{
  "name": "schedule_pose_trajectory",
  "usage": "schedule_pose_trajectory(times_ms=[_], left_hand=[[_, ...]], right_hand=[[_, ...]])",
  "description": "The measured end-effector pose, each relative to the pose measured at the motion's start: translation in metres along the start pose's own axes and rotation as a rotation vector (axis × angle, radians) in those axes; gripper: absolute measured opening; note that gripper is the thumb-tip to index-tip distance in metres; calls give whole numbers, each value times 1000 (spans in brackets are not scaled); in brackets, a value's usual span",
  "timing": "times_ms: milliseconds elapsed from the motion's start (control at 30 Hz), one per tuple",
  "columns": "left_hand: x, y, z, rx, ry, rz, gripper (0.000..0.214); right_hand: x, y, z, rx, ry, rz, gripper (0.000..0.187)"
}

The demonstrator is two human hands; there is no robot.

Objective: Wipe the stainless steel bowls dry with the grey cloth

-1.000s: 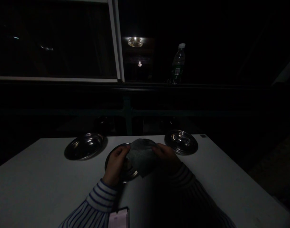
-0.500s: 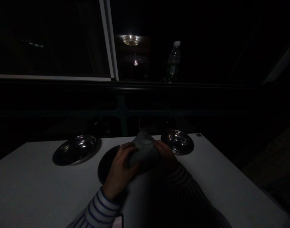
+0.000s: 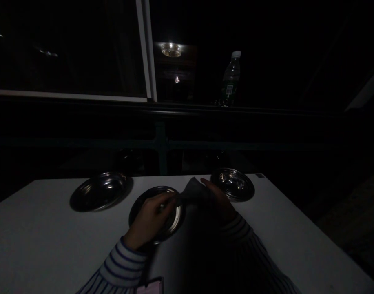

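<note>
A grey cloth point(image 3: 194, 190), soft and bunched, is stretched between my two hands above the table. My left hand point(image 3: 151, 215) pinches its left end between thumb and fingers, over the middle metal plate point(image 3: 178, 218). At the cloth's right side is my right hand point(image 3: 221, 201), gripping it with the index finger extended along the top; its lower part is lost in dark shadow. The left metal plate point(image 3: 98, 192) and the right metal plate point(image 3: 235, 185) lie on the table, apart from my hands.
The white table point(image 3: 46, 237) has a small dark label point(image 3: 260, 175) at its far right corner. A pink dark-edged object point(image 3: 150, 287) shows at the bottom edge. Behind the table, a capped plastic bottle point(image 3: 231, 79) stands on a ledge by the window frame point(image 3: 147, 53).
The cloth has gone from a broad bundle to a narrower, pulled shape. My left hand has moved slightly left and lower, uncovering more of the middle plate. The view has shifted slightly.
</note>
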State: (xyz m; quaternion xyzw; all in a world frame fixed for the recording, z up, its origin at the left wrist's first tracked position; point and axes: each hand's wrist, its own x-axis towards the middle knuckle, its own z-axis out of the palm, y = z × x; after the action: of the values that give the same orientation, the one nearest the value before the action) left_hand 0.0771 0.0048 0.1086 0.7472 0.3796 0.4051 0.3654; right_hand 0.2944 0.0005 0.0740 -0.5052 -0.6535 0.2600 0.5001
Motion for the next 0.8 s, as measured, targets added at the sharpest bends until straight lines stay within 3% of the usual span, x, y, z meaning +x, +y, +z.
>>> schedule_pose_trajectory(times_ms=[100,200,300,433,633,800], left_hand=[[2,1,-4,-121,117,-154,24],[3,4,-9,-233,132,-239,24],[3,8,-11,-348,140,-299,25],[2,10,-11,-431,218,-303,26],[-1,19,-3,-597,245,-288,27],[1,29,2,-729,294,-290,24]], right_hand=[[0,-11,3,133,-65,108,57],[-3,-26,-1,342,-180,255,54],[-6,-35,-7,352,-212,281,46],[-9,-34,-13,270,-235,190,43],[-16,-39,-21,-72,-222,-15,58],[-19,-52,-20,9,-252,-67,59]])
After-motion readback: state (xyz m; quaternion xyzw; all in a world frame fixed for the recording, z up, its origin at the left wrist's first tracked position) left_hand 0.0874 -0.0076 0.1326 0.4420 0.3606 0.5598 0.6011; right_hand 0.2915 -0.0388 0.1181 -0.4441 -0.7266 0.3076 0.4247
